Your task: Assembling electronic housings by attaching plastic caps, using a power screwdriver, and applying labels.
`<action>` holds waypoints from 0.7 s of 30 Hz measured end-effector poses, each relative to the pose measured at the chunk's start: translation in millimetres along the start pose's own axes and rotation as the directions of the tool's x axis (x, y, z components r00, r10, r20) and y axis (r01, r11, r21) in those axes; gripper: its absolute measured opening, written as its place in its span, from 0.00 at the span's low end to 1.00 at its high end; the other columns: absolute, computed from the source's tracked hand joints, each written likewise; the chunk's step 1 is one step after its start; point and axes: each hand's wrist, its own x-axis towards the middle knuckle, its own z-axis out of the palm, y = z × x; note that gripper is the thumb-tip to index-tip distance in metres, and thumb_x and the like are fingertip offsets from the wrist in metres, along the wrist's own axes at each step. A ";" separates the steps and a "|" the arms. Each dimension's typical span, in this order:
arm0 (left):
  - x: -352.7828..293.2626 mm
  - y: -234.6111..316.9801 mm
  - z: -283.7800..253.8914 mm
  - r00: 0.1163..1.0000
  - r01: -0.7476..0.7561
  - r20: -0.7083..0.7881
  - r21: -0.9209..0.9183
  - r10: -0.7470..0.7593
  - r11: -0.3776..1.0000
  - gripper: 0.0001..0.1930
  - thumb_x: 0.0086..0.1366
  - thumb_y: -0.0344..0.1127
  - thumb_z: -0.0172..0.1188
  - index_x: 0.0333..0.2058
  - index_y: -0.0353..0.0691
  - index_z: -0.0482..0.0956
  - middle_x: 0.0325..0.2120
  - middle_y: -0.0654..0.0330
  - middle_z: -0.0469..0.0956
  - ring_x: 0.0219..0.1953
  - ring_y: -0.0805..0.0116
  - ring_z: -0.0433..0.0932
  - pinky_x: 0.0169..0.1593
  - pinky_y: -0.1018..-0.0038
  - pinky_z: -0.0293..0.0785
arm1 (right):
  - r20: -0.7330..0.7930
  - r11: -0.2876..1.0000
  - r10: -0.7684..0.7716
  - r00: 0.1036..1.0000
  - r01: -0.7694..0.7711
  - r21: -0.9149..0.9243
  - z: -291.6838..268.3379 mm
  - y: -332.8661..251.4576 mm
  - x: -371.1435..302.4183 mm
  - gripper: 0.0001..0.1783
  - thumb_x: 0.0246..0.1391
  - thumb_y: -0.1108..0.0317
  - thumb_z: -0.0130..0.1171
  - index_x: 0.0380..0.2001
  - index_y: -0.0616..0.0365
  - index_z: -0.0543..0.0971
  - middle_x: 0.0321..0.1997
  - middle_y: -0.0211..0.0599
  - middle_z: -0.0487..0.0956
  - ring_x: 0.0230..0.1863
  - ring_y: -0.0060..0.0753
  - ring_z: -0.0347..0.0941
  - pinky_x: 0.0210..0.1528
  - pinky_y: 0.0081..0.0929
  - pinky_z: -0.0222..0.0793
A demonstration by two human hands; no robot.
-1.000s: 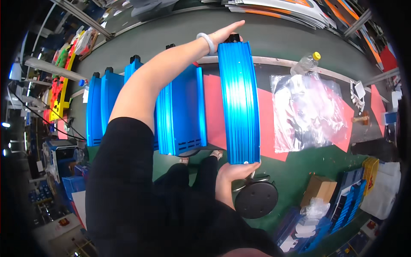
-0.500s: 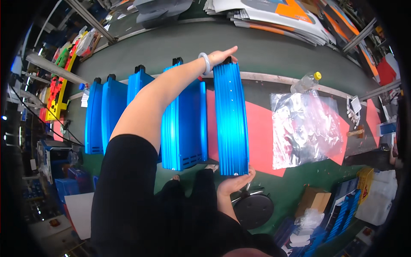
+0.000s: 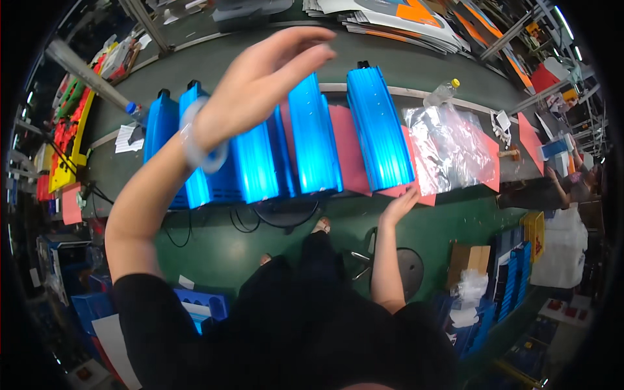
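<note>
Several blue ribbed metal cases stand side by side in a row on the bench. The rightmost blue case point(image 3: 380, 130) leans slightly, with a small black part on its far end. My right hand point(image 3: 399, 205) is at this case's near lower end, fingers stretched out and touching or almost touching it. Over the left part of the row, my left hand point(image 3: 260, 84) is raised and holds nothing, thumb and fingers apart. It hides part of the blue case point(image 3: 258, 162) beneath it. Left of the rightmost one stands another blue case point(image 3: 314, 143).
Pink sheets point(image 3: 350, 153) lie under the cases. To their right are a clear plastic bag point(image 3: 452, 153) and a yellow-capped bottle point(image 3: 442, 93). Stacked printed sheets point(image 3: 396, 29) lie at the back. A round stool point(image 3: 408, 272) stands on the floor; another person point(image 3: 552, 192) is at far right.
My left hand has let go of the rightmost case's far end and moved left over the row. My right hand remains at its near end. The whole view has shifted.
</note>
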 end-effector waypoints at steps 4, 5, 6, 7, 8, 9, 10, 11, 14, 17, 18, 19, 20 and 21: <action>-131.4 50.9 -46.6 0.988 -0.080 -0.122 0.079 0.089 0.994 0.20 0.60 0.37 0.53 0.47 0.29 0.68 0.37 0.56 0.74 0.41 0.68 0.72 0.50 0.73 0.65 | -0.090 0.996 -0.051 0.995 0.044 -0.080 -9.7 1.4 1.5 0.20 0.63 0.59 0.39 0.40 0.69 0.65 0.41 0.44 0.68 0.42 0.34 0.63 0.49 0.30 0.58; -163.3 68.8 -50.4 0.979 -0.053 -0.191 0.093 0.070 0.994 0.20 0.58 0.37 0.55 0.45 0.28 0.69 0.35 0.55 0.73 0.41 0.67 0.72 0.51 0.73 0.64 | -0.078 0.995 -0.031 0.996 0.024 -0.095 -15.3 0.6 -2.4 0.19 0.63 0.59 0.39 0.40 0.69 0.66 0.41 0.44 0.68 0.42 0.34 0.64 0.49 0.30 0.59; -191.2 82.0 -53.9 0.964 -0.071 -0.246 0.139 0.104 0.988 0.22 0.54 0.42 0.60 0.41 0.28 0.71 0.31 0.55 0.73 0.37 0.66 0.72 0.46 0.72 0.67 | -0.059 0.994 -0.011 0.998 0.004 -0.108 -16.7 -0.4 -7.0 0.19 0.63 0.59 0.39 0.40 0.69 0.66 0.41 0.45 0.69 0.42 0.34 0.64 0.49 0.30 0.60; -218.4 91.9 -54.3 0.934 -0.101 -0.311 0.235 0.174 0.967 0.27 0.56 0.57 0.57 0.35 0.33 0.70 0.26 0.58 0.69 0.31 0.67 0.70 0.38 0.73 0.64 | -0.056 0.990 0.004 0.998 -0.011 -0.137 -23.5 6.8 -10.3 0.19 0.62 0.59 0.39 0.40 0.68 0.66 0.40 0.44 0.69 0.41 0.35 0.65 0.48 0.30 0.61; -239.4 101.1 -56.9 0.895 -0.192 -0.345 0.277 0.284 0.941 0.29 0.50 0.62 0.61 0.32 0.37 0.70 0.22 0.62 0.65 0.28 0.67 0.69 0.33 0.73 0.61 | 0.012 0.980 0.053 0.999 -0.050 -0.190 -32.8 14.7 -13.7 0.20 0.61 0.58 0.40 0.40 0.68 0.67 0.39 0.42 0.70 0.40 0.34 0.66 0.47 0.30 0.62; -258.2 109.0 -66.6 0.860 -0.313 -0.271 0.389 0.433 0.866 0.32 0.44 0.66 0.63 0.31 0.40 0.70 0.21 0.64 0.65 0.26 0.67 0.69 0.35 0.70 0.61 | 0.090 0.983 0.112 0.990 -0.096 -0.157 -38.8 14.5 -23.5 0.20 0.60 0.57 0.42 0.40 0.67 0.67 0.37 0.40 0.71 0.39 0.32 0.66 0.45 0.29 0.62; -274.6 127.7 -76.4 0.836 -0.387 -0.147 0.525 0.529 0.758 0.32 0.40 0.65 0.66 0.32 0.43 0.68 0.22 0.67 0.64 0.26 0.68 0.69 0.40 0.67 0.61 | 0.091 0.993 0.084 0.992 -0.075 -0.089 -35.7 14.8 -52.4 0.19 0.60 0.57 0.43 0.39 0.65 0.68 0.36 0.37 0.71 0.37 0.28 0.66 0.44 0.27 0.62; -289.1 128.3 -82.3 0.828 -0.386 -0.163 0.529 0.537 0.756 0.30 0.41 0.62 0.68 0.32 0.46 0.67 0.23 0.68 0.62 0.28 0.68 0.70 0.47 0.63 0.59 | 0.097 0.992 0.088 0.991 -0.079 -0.096 -48.8 15.9 -71.7 0.17 0.60 0.57 0.44 0.39 0.62 0.68 0.33 0.33 0.70 0.35 0.25 0.65 0.42 0.26 0.62; -338.4 157.1 -74.9 0.666 -0.381 -0.271 0.677 0.695 0.629 0.27 0.41 0.60 0.69 0.32 0.55 0.67 0.25 0.71 0.59 0.34 0.72 0.66 0.55 0.63 0.53 | 0.363 0.964 0.259 0.895 -0.213 -0.161 -46.7 12.6 -151.4 0.11 0.61 0.61 0.43 0.36 0.56 0.68 0.28 0.27 0.68 0.30 0.17 0.62 0.34 0.17 0.61; -394.9 206.5 -74.7 0.677 -0.275 -0.171 0.843 0.716 0.461 0.20 0.54 0.51 0.62 0.34 0.49 0.62 0.27 0.66 0.62 0.34 0.66 0.70 0.54 0.53 0.56 | 0.636 0.933 0.341 0.692 -0.165 -0.321 -10.3 2.1 -234.2 0.10 0.61 0.61 0.43 0.34 0.54 0.69 0.27 0.25 0.69 0.29 0.16 0.64 0.31 0.15 0.59; -403.5 202.8 -79.9 0.652 -0.267 -0.176 0.858 0.737 0.440 0.21 0.53 0.51 0.63 0.33 0.49 0.62 0.27 0.67 0.62 0.34 0.67 0.70 0.53 0.54 0.58 | 0.675 0.928 0.344 0.653 -0.128 -0.349 -4.1 -1.6 -254.0 0.10 0.61 0.61 0.43 0.34 0.54 0.69 0.27 0.25 0.69 0.30 0.16 0.64 0.32 0.15 0.60; -411.2 198.8 -83.8 0.626 -0.254 -0.179 0.873 0.759 0.416 0.21 0.52 0.52 0.64 0.32 0.49 0.62 0.26 0.68 0.62 0.33 0.67 0.70 0.52 0.56 0.60 | 0.719 0.924 0.361 0.594 -0.125 -0.361 1.9 -0.6 -268.3 0.10 0.61 0.60 0.43 0.33 0.53 0.69 0.28 0.24 0.69 0.32 0.16 0.65 0.34 0.17 0.60; -418.4 196.3 -85.8 0.629 -0.222 -0.192 0.885 0.754 0.410 0.21 0.52 0.52 0.64 0.32 0.49 0.62 0.26 0.68 0.62 0.33 0.67 0.70 0.52 0.56 0.60 | 0.773 0.930 0.351 0.528 -0.101 -0.354 10.2 -1.0 -279.3 0.10 0.62 0.60 0.42 0.33 0.52 0.69 0.28 0.24 0.69 0.32 0.16 0.65 0.35 0.17 0.61; -425.9 194.0 -85.6 0.562 -0.186 -0.226 0.903 0.796 0.388 0.22 0.49 0.56 0.64 0.32 0.52 0.64 0.26 0.71 0.61 0.34 0.70 0.68 0.52 0.60 0.57 | 0.825 0.935 0.341 0.450 -0.075 -0.346 19.8 -3.1 -289.6 0.09 0.62 0.61 0.42 0.33 0.52 0.69 0.29 0.24 0.69 0.33 0.16 0.65 0.36 0.18 0.61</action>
